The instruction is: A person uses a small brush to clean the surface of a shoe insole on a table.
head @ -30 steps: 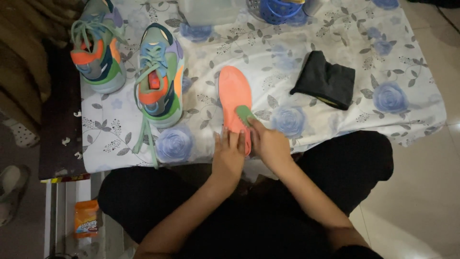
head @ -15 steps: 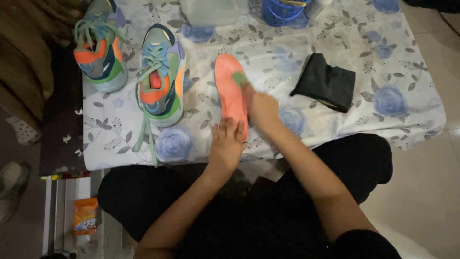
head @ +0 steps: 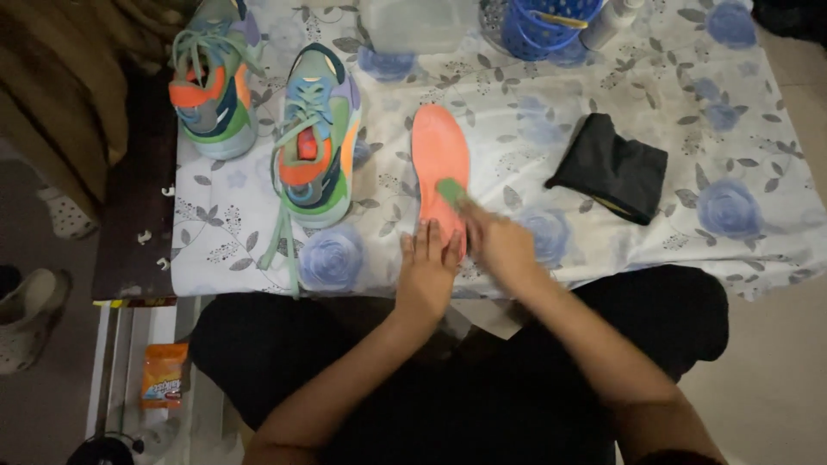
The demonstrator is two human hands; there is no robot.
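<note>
Insole [head: 439,168], orange and foot-shaped, lies flat on the flowered tablecloth [head: 603,77] near the table's front edge, about midway along it. Scrubbing looks to be the step in hand: the right hand [head: 500,245] is closed around a small green brush [head: 451,191] pressed to the insole's heel half, while the left hand [head: 426,271] rests flat, fingers together, pinning the heel end at the edge. Next strokes call for a firm hold-down so it cannot slide. Two bright sneakers [head: 312,142] stand toward the left edge.
</note>
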